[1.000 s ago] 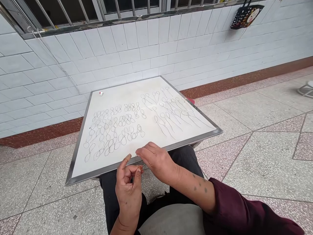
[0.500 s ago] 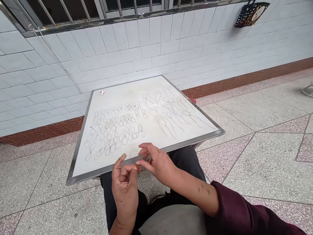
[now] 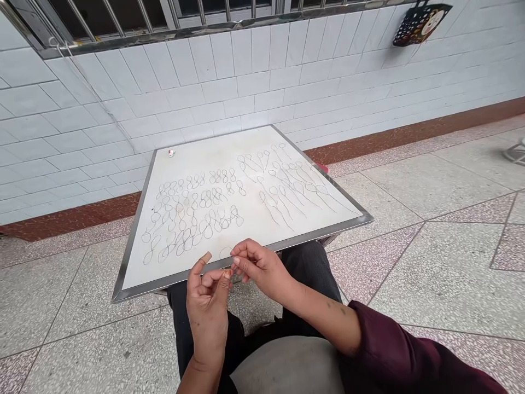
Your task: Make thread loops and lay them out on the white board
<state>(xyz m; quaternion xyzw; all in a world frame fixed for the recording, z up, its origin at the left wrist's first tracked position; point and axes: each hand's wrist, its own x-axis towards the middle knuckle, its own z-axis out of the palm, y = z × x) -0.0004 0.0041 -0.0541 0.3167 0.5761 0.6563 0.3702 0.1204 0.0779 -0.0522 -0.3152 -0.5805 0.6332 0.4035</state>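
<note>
Right hand just closed in on the loop

Biggest change is the right hand: its thumb and fingers, apart half a second ago, are now together at a thin loop. Narrow grip, and it looks like it's pinching the loop, though the fingertips cover the exact contact point. The left hand hasn't really changed its hold: thumb and a finger pinched tight on a small orange-red bit, pointing finger sticking out. My read is that both hands are now working the same little spot, so this is the fiddly shaping part.

The loop sits right at the near edge of the counter, just beside the right fingertips. It's rounded, open in the middle and super thin. Wire or stiff thread? Can't tell. Can't see whether it joins the orange-red bit either.

Farther in, there are rows of figure-eights on the left side and single loops with long tails on the right.
</note>
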